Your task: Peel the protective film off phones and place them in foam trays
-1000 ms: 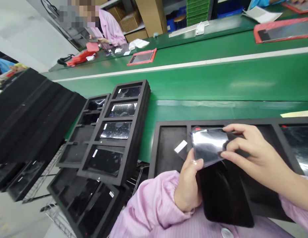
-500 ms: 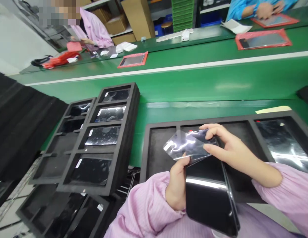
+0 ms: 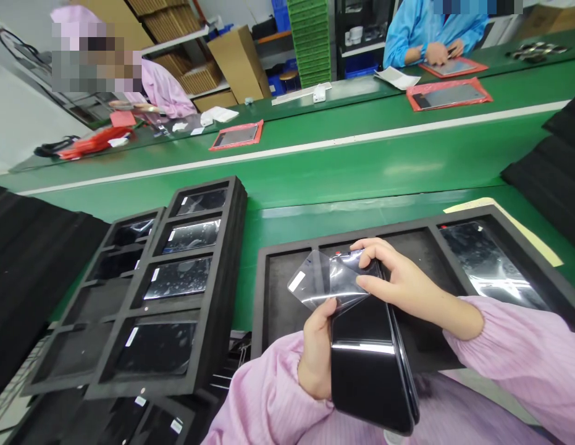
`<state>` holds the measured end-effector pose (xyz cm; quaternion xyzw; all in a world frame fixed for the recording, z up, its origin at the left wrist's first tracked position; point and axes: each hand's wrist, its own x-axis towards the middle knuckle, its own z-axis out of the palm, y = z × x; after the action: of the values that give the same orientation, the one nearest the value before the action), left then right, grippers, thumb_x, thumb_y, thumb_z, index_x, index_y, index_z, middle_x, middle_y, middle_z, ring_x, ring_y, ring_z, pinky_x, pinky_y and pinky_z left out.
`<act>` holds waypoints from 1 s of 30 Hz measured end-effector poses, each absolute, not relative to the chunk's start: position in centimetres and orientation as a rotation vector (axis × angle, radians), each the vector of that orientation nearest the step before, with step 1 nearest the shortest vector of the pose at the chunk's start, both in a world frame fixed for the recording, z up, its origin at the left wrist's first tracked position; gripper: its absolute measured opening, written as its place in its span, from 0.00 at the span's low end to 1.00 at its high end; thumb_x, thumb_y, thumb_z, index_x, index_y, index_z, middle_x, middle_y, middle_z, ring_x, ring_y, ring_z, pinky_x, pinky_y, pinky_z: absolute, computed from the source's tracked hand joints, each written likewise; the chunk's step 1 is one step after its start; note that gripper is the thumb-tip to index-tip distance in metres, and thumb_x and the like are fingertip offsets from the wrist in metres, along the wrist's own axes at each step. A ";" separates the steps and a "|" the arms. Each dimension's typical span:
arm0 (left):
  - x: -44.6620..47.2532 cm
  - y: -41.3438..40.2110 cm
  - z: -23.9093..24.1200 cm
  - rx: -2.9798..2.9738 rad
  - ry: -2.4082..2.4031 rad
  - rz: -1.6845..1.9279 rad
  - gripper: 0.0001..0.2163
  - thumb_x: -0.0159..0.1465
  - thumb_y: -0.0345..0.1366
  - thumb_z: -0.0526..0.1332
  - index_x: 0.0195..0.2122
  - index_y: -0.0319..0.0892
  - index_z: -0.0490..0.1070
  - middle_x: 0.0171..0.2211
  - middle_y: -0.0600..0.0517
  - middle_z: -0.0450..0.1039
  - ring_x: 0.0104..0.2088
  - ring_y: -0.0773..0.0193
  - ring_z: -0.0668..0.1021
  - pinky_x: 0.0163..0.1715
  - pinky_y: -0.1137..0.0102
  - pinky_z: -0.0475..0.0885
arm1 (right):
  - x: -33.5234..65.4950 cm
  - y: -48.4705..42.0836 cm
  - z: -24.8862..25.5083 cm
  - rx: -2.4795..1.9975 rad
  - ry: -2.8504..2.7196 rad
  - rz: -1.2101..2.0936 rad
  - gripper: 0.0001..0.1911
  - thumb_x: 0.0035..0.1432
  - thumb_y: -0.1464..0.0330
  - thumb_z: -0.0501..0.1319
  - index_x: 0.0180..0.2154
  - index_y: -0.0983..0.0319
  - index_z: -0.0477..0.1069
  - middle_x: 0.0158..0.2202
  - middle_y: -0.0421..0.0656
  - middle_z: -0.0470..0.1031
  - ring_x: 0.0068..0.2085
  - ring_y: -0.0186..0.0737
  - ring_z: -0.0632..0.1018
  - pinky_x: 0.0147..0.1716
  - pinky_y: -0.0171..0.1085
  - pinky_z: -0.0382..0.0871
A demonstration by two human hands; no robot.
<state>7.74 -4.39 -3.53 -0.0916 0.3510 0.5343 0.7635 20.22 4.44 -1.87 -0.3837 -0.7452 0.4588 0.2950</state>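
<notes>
My left hand [image 3: 316,352] grips the left edge of a glossy black screen panel [image 3: 368,371], held upright over my lap. My right hand [image 3: 398,284] pinches a clear protective film [image 3: 325,281] at the panel's top edge; the film is curled off to the left, with a small white tab at its corner. Under both hands lies a black foam tray [image 3: 273,290]. Its left pocket is bare, and another dark panel [image 3: 488,266] lies in its right pocket.
A stack of black foam trays [image 3: 185,278] holding several dark panels stands to the left, with more black foam [image 3: 32,266] beyond. A green conveyor belt [image 3: 361,161] runs behind. Red-framed tablets [image 3: 236,135] lie on the far bench, where two other people work.
The panel has come lower and nearer my body. The film has peeled further off to the left. The view has tipped up, showing more of the far bench.
</notes>
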 end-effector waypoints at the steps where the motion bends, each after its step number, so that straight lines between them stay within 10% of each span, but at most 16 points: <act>1: 7.8 -4.4 -3.6 -0.185 0.788 1.173 0.08 0.51 0.35 0.62 0.25 0.35 0.76 0.26 0.48 0.77 0.33 0.54 0.78 0.45 0.62 0.68 | 20.2 4.5 -1.9 -1.018 -1.977 1.229 0.05 0.47 0.65 0.56 0.28 0.58 0.60 0.45 0.45 0.67 0.48 0.44 0.68 0.49 0.45 0.58; 5: 8.0 -4.6 -3.5 -0.131 0.872 1.247 0.09 0.55 0.37 0.61 0.30 0.36 0.75 0.28 0.49 0.77 0.37 0.54 0.78 0.46 0.63 0.67 | 20.7 5.1 -1.9 -1.050 -1.823 1.282 0.13 0.47 0.57 0.57 0.30 0.58 0.60 0.45 0.45 0.66 0.47 0.44 0.68 0.47 0.42 0.61; 11: 8.3 -5.2 -3.3 0.087 0.894 1.539 0.14 0.58 0.38 0.62 0.45 0.45 0.71 0.37 0.51 0.77 0.43 0.56 0.76 0.46 0.65 0.67 | 21.6 3.6 -1.2 -1.187 -1.941 1.422 0.15 0.51 0.57 0.58 0.22 0.59 0.57 0.17 0.34 0.59 0.18 0.33 0.62 0.17 0.31 0.55; 16: 8.3 -5.4 -3.4 0.201 0.855 1.531 0.19 0.57 0.35 0.62 0.51 0.46 0.67 0.43 0.50 0.75 0.45 0.55 0.75 0.46 0.63 0.67 | 22.6 2.6 -0.5 -1.366 -1.936 1.510 0.16 0.52 0.54 0.55 0.25 0.59 0.59 0.18 0.35 0.62 0.19 0.33 0.65 0.18 0.31 0.58; 30: 8.3 -5.5 -3.5 0.440 0.742 1.275 0.25 0.51 0.28 0.63 0.51 0.45 0.65 0.44 0.49 0.73 0.45 0.54 0.73 0.47 0.62 0.65 | 29.6 4.6 -1.1 -1.549 -2.303 0.401 0.23 0.55 0.50 0.50 0.19 0.58 0.64 0.17 0.40 0.69 0.17 0.42 0.70 0.15 0.37 0.58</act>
<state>8.26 -5.54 -3.45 0.1987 0.3356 0.5765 0.7180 29.56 4.62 -1.07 -0.5445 -0.8096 0.1409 0.1679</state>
